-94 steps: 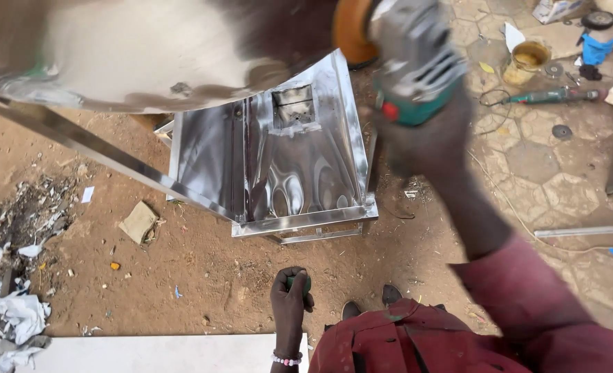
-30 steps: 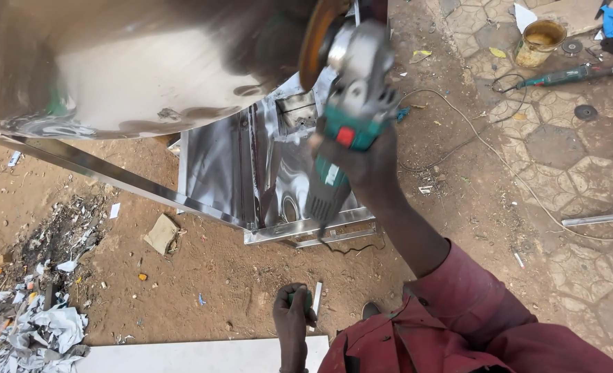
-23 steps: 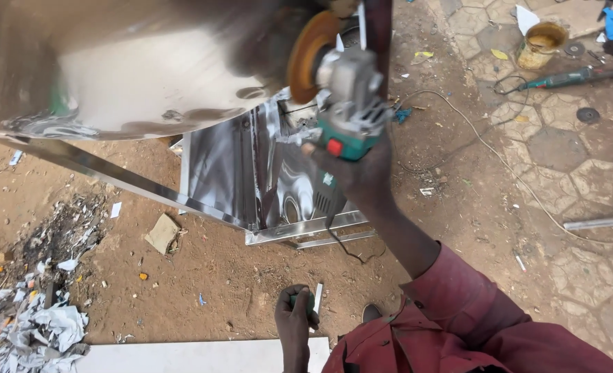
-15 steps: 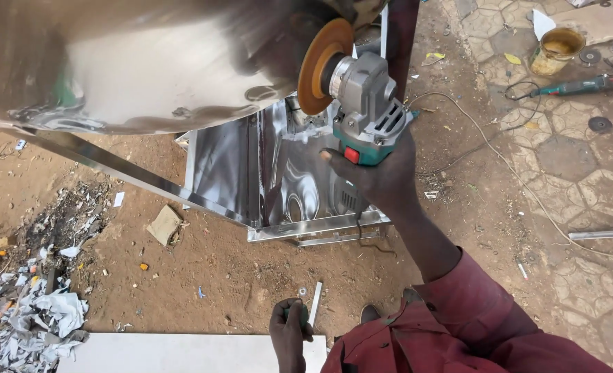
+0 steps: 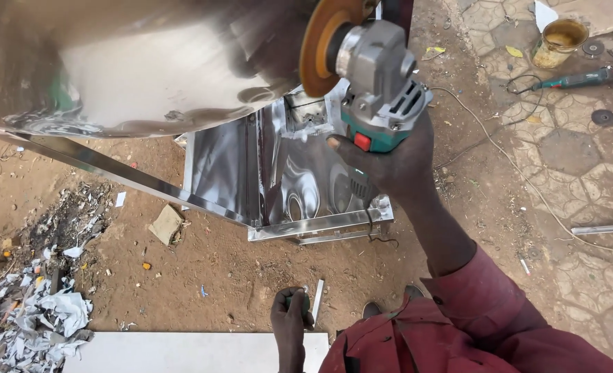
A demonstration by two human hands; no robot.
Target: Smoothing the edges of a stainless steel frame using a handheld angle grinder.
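Gripping a green angle grinder (image 5: 382, 83) with fingers wrapped tight round its body, the right hand (image 5: 389, 162) holds the orange disc (image 5: 320, 45) against the shiny steel drum (image 5: 133, 62). Below the drum, the left hand (image 5: 289, 321) hangs curled around something small.

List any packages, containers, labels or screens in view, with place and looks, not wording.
Tin can: upper right on the paving stones, round, open, yellowish and stained.
Flattened cardboard piece: on the dirt left of the shiny metal frame, tan.
Crumpled paper scraps: lower left on the ground, white-grey.
No screens or readable labels visible.
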